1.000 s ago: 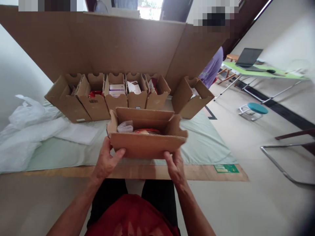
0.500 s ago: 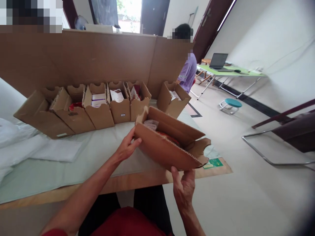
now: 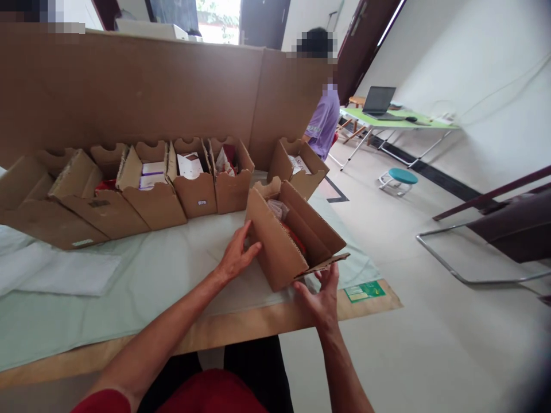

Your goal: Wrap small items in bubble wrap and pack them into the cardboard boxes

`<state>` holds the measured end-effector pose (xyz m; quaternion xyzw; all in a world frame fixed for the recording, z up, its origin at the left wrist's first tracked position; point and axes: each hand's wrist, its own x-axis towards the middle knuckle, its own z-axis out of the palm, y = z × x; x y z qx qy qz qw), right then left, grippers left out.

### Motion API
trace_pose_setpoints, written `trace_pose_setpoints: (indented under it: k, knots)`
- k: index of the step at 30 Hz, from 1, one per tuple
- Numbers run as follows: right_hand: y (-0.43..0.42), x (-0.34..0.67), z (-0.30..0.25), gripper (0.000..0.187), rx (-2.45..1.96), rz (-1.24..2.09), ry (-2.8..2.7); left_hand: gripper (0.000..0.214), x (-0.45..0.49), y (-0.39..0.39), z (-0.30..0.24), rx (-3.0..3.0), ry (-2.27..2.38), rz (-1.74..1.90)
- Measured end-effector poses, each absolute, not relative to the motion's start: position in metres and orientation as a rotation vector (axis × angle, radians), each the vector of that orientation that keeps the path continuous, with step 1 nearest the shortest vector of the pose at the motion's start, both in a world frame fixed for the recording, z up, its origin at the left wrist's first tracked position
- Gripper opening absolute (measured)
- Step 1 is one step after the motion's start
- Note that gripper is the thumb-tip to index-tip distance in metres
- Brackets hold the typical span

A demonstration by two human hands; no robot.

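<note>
An open-topped cardboard file box is between my hands near the table's front edge, turned at an angle. Clear plastic wrap and something red show inside it. My left hand presses on the box's left side, thumb apart from the fingers. At the box's near end, my right hand grips low, with some fingers behind the end panel. Whether the box's base rests fully on the cloth, I cannot tell. Behind it stands a similar cardboard box with white printed paper in it.
To the left, several matching boxes stand in a row before a tall cardboard panel. White plastic sheets lie on the table's pale green cloth. A person in a purple shirt sits beyond. A teal stool stands right.
The box has been lowered toward the table and turned, its near end swinging toward me. Both hands moved with it. My view has shifted slightly.
</note>
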<state>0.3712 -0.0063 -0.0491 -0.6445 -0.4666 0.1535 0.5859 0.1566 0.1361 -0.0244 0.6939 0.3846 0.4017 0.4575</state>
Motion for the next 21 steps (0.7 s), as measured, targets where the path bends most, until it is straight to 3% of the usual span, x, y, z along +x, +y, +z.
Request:
trace_pose_setpoints:
  k: [4,7,21]
  knots:
    - [0.020,0.365,-0.049,0.080,-1.457,0.547,-1.074,0.069,0.177,0.129,-0.022,1.767,0.871,1.066]
    - [0.033,0.356,-0.048,0.074,-1.438,0.505,-1.065,0.067,0.185,0.131,-0.021,1.766,0.877,1.125]
    - [0.075,0.361,-0.042,0.076,-1.444,0.417,-1.212,0.061,0.191,0.139,-0.015,1.698,0.888,1.203]
